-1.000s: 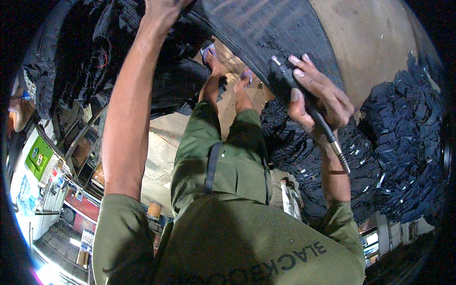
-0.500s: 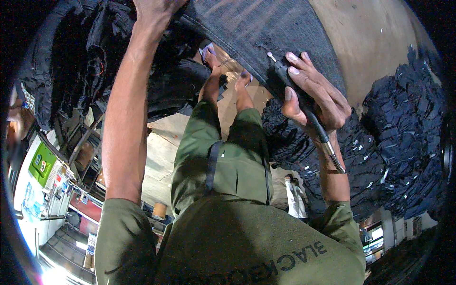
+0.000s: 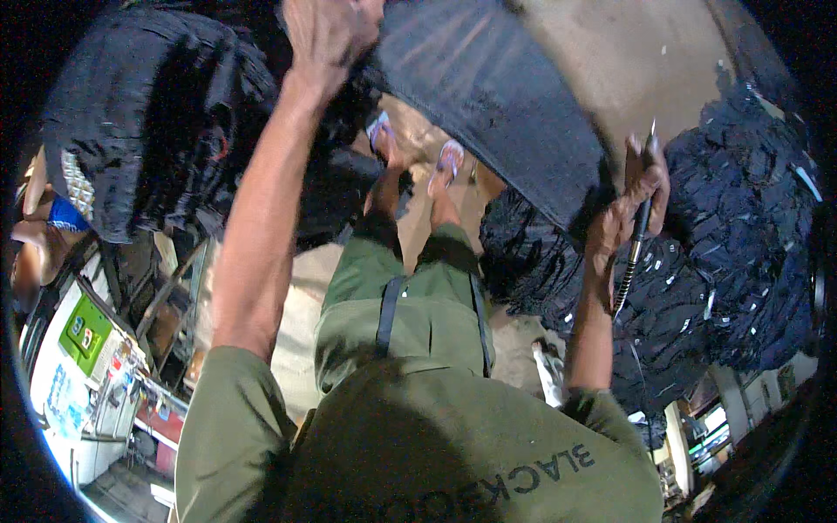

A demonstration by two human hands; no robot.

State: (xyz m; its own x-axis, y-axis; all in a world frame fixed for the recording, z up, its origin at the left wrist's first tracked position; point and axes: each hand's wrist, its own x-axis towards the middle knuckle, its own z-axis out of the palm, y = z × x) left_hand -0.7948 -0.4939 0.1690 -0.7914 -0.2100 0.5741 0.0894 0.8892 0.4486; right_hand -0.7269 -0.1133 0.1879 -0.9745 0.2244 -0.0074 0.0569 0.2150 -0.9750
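Note:
A dark grey-blue denim garment stretches across the top middle, between my two hands. My left hand, partly cut off by the upper edge, is closed at the garment's left end; its fingertips are blurred. On the other side my right hand holds a slim black rotary grinding pen. Its thin metal tip points up and away, apart from the cloth. A coiled spring guard runs down from the pen's rear along my wrist. The garment's right edge lies beside my right hand, and I cannot tell whether they touch.
Dark garments hang in a thick stack at the left. A large heap of dark clothing with small white tags rises on the right. A tan surface lies beyond the denim. Another person's arm shows at the far left.
My right hand has lifted the grinding pen off the denim and moved right, its tip turning upward. My left hand has shifted right, and the garment has moved and creased.

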